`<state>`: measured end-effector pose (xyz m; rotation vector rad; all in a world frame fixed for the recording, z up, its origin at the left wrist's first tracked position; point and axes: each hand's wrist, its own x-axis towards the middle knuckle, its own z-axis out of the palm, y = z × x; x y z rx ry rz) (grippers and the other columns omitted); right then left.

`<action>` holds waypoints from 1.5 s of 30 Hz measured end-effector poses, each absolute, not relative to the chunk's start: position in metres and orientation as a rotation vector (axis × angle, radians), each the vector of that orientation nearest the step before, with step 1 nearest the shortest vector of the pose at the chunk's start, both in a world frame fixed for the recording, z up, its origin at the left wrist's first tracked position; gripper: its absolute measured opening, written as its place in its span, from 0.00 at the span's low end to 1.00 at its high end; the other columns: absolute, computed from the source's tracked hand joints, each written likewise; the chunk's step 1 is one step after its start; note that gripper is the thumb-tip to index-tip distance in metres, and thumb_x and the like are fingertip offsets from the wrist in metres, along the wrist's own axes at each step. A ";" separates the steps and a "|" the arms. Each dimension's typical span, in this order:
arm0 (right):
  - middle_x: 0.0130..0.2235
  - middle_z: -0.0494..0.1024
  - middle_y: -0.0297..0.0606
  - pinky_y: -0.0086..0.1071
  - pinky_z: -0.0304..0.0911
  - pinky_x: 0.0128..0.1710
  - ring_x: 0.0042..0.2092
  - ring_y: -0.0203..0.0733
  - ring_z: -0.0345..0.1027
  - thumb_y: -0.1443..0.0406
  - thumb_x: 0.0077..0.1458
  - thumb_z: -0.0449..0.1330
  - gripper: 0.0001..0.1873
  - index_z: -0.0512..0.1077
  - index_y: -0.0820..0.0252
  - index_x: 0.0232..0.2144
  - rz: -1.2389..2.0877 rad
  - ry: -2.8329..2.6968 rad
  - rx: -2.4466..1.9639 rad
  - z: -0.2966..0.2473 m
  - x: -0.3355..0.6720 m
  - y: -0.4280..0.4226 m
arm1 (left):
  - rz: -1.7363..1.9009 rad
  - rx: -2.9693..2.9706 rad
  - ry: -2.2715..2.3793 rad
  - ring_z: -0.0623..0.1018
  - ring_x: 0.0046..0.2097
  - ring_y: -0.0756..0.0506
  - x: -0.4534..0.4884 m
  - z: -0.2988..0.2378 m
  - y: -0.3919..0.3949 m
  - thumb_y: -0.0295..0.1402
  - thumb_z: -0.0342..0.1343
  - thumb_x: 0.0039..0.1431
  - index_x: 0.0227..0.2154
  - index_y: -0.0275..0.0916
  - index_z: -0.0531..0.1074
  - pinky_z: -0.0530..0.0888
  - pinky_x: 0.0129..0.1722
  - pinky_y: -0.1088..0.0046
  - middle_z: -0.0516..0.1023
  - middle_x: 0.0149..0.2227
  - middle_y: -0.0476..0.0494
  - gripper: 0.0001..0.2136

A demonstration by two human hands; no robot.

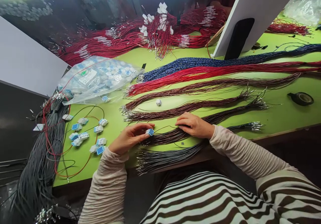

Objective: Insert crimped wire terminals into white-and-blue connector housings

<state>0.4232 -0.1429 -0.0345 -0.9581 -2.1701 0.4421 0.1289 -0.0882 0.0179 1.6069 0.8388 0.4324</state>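
– Green tabletop (276,117), smooth and matte. What lies across it?
– Long thin wire bundles in rows: a blue bundle (225,61) at the back, then glossy red and brown ones, then dark ones nearest. All end in bright metal tips.
– And the left hand (126,138)?
– Thumb and fingertips are pinched on a connector (149,132), a small blocky plastic piece with a blue gridded face, held by the end of the dark bundle (173,135).
– The right hand (194,125)?
– Palm down, fingers bent onto that dark bundle. Whether they pinch a strand, I cannot tell.
– Anything else?
– Loose connectors (82,135) lie at left below a crinkled clear bag (97,78). A black tape roll (301,98) sits far right.
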 end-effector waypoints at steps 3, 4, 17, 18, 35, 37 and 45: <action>0.40 0.76 0.43 0.37 0.66 0.44 0.44 0.41 0.67 0.68 0.59 0.53 0.11 0.74 0.61 0.41 0.359 -2.079 -1.055 -0.032 0.426 -0.142 | 0.408 1.614 0.845 0.76 0.49 0.43 0.129 0.018 -0.088 0.36 0.62 0.53 0.43 0.37 0.75 0.72 0.52 0.63 0.77 0.49 0.37 0.15; 0.41 0.76 0.43 0.38 0.65 0.45 0.44 0.42 0.67 0.68 0.59 0.53 0.12 0.74 0.61 0.42 0.299 -2.035 -1.129 -0.030 0.428 -0.142 | 0.404 1.620 0.849 0.77 0.48 0.43 0.129 0.019 -0.088 0.36 0.61 0.54 0.43 0.37 0.75 0.72 0.52 0.64 0.77 0.48 0.37 0.15; 0.60 0.64 0.43 0.50 0.39 0.63 0.60 0.47 0.55 0.73 0.46 0.50 0.34 0.62 0.61 0.58 0.106 -2.056 -1.795 -0.027 0.464 -0.136 | 0.395 1.725 0.848 0.78 0.41 0.45 0.132 0.023 -0.088 0.38 0.60 0.54 0.42 0.38 0.75 0.76 0.44 0.68 0.79 0.41 0.41 0.15; 0.60 0.64 0.43 0.50 0.39 0.63 0.61 0.47 0.54 0.74 0.45 0.50 0.35 0.61 0.62 0.58 0.095 -2.047 -1.819 -0.027 0.465 -0.135 | 0.394 1.730 0.851 0.78 0.41 0.45 0.132 0.022 -0.088 0.39 0.60 0.54 0.42 0.38 0.76 0.76 0.44 0.68 0.79 0.41 0.41 0.15; 0.48 0.72 0.51 0.44 0.51 0.53 0.49 0.51 0.65 0.76 0.54 0.49 0.20 0.67 0.67 0.49 -0.141 -2.193 -2.281 0.004 0.506 -0.149 | 0.351 1.754 0.908 0.78 0.44 0.42 0.132 0.024 -0.088 0.42 0.61 0.52 0.43 0.39 0.76 0.75 0.46 0.67 0.80 0.43 0.40 0.17; 0.43 0.73 0.52 0.42 0.53 0.48 0.45 0.51 0.66 0.77 0.55 0.46 0.16 0.69 0.69 0.42 -0.232 -2.319 -2.279 0.006 0.506 -0.146 | 0.367 1.759 0.895 0.78 0.43 0.43 0.132 0.023 -0.087 0.41 0.61 0.53 0.43 0.38 0.76 0.75 0.46 0.67 0.79 0.43 0.40 0.17; 0.39 0.72 0.49 0.37 0.53 0.40 0.42 0.50 0.66 0.76 0.54 0.46 0.14 0.67 0.68 0.40 -0.285 -2.547 -2.203 0.005 0.517 -0.130 | 0.419 1.676 0.846 0.78 0.41 0.46 0.127 0.010 -0.083 0.38 0.61 0.52 0.42 0.36 0.74 0.75 0.43 0.68 0.79 0.42 0.40 0.16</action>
